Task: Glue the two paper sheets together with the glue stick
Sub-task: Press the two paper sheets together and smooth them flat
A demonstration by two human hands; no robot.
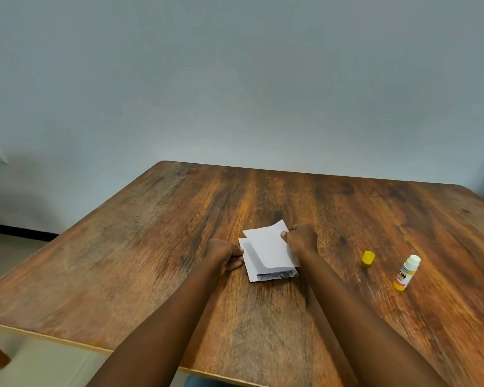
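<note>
The wooden bench (pixel 151 261) carries everything. Near its middle the two sheets lie stacked but skewed. The bottom sheet (pixel 249 270) is flat on the wood, and the top sheet (pixel 266 247) lies over it, turned a little and raised along its right side. The right hand (pixel 301 237) has its fingers clenched on the top sheet's right edge. The left hand (pixel 224 254) grips the bottom sheet's left edge with curled fingers. Well to the right stands the glue stick (pixel 407 273), uncapped, with its yellow cap (pixel 368 257) near it.

Whether glue is already on the paper cannot be told. If it is, pressing down at this skew would likely fix the edges crooked, and the bowed top sheet could trap a crease. The open stick may dry, or tip if an arm swings wide.
</note>
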